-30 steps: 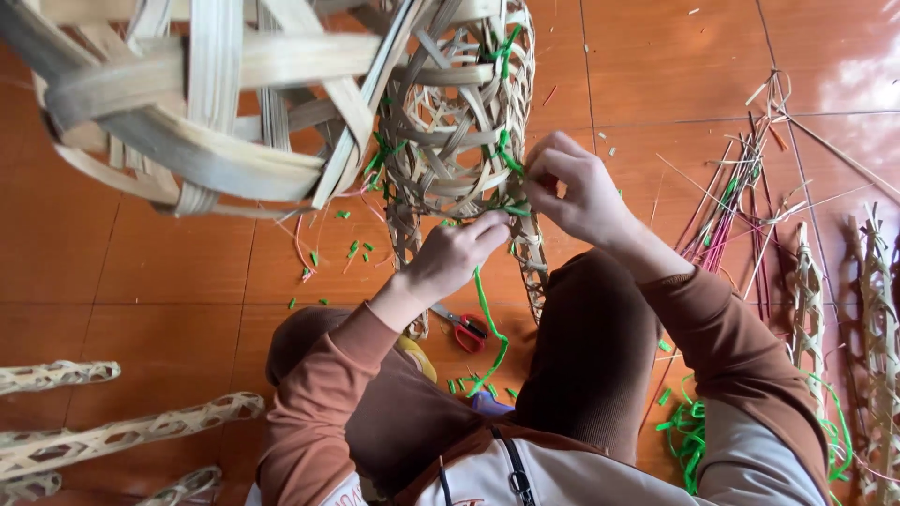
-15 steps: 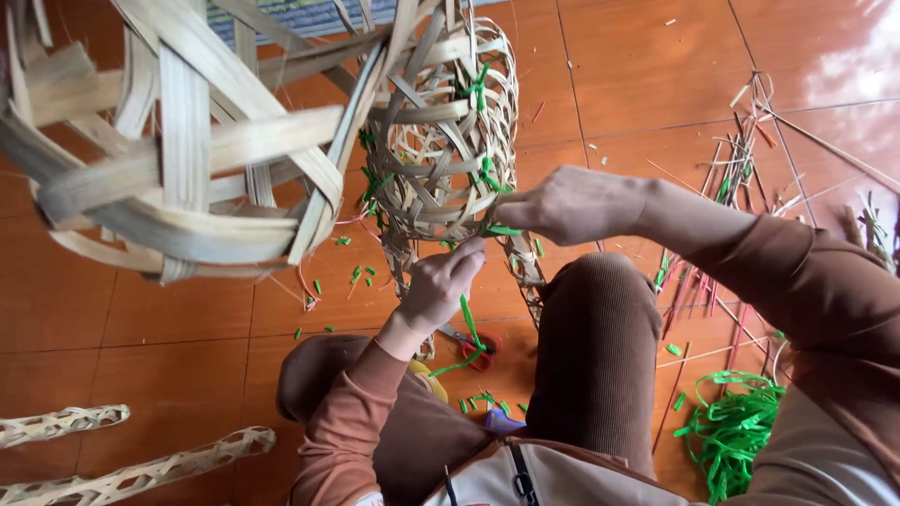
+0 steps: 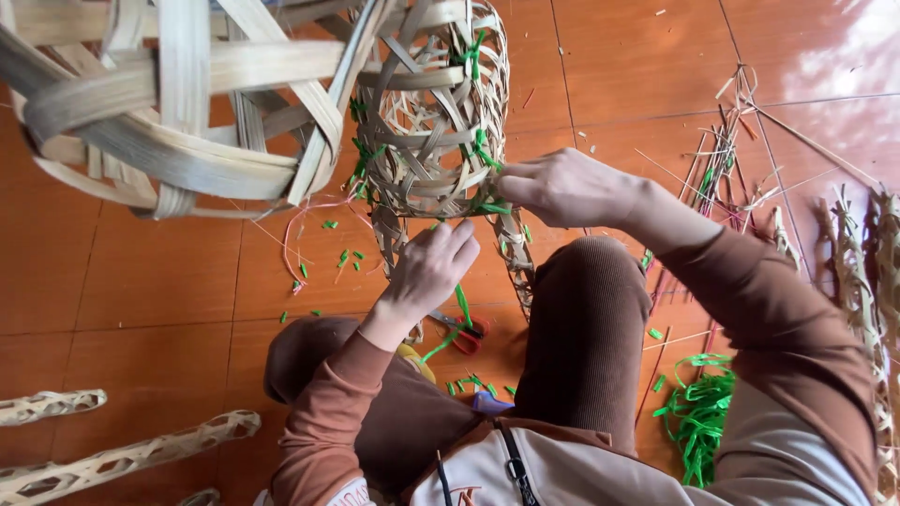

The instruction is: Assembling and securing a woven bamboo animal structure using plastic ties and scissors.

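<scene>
A woven bamboo basket frame (image 3: pixel 433 112) stands on the orange tile floor in front of my knees, tied with green plastic strips. My right hand (image 3: pixel 561 187) pinches a green strip (image 3: pixel 489 207) at the frame's lower right edge. My left hand (image 3: pixel 429 267) rests against the frame's underside, fingers curled around a woven leg, with another green strip (image 3: pixel 462 305) hanging just below it. Red-handled scissors (image 3: pixel 466 331) lie on the floor between my legs.
A larger bamboo weave (image 3: pixel 178 122) hangs close to the camera at upper left. Woven bamboo tubes (image 3: pixel 112 459) lie at lower left and more (image 3: pixel 867 281) at the right. A bundle of green strips (image 3: pixel 698 412) and loose splints (image 3: pixel 722 169) lie to my right.
My right hand has moved left along the frame's lower edge and closed on the green strip. My left hand has risen to the underside of the frame. The view has shifted slightly.
</scene>
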